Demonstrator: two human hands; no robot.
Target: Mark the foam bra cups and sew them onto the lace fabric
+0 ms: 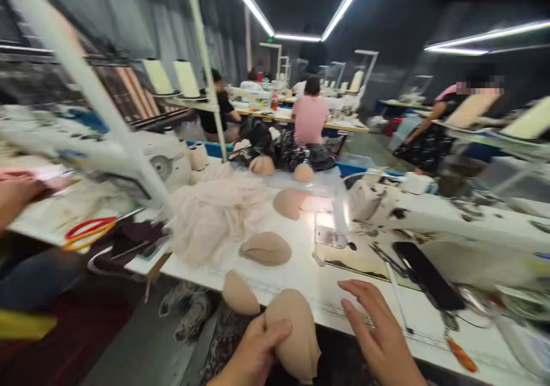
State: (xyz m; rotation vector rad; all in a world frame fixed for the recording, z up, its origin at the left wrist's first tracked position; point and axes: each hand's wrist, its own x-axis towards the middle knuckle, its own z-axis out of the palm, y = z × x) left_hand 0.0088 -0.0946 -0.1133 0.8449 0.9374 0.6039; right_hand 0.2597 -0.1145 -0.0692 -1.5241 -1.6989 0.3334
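Observation:
My left hand [262, 343] grips a beige moulded bra cup [293, 331], thumb on its outer face, at the table's front edge. Beside it is a second beige cup [240, 294]; whether the two are joined I cannot tell. My right hand [376, 329] is apart from them, fingers stretched out over the table's front edge, holding nothing. Another bra cup [265, 248] lies on the white table just beyond. Farther back, a cup [292, 203] lies to the left of the lit needle area of the sewing machine [412, 220].
A pile of pale fabric [215, 208] lies left on the table. To the right are a black phone [427, 274], tweezers [389, 260] and a white stick-like tool [399, 297]. A co-worker's hand [19, 194] is at far left, near red-and-orange-handled scissors [90, 231]. A slanting pole [98, 94] rises nearby.

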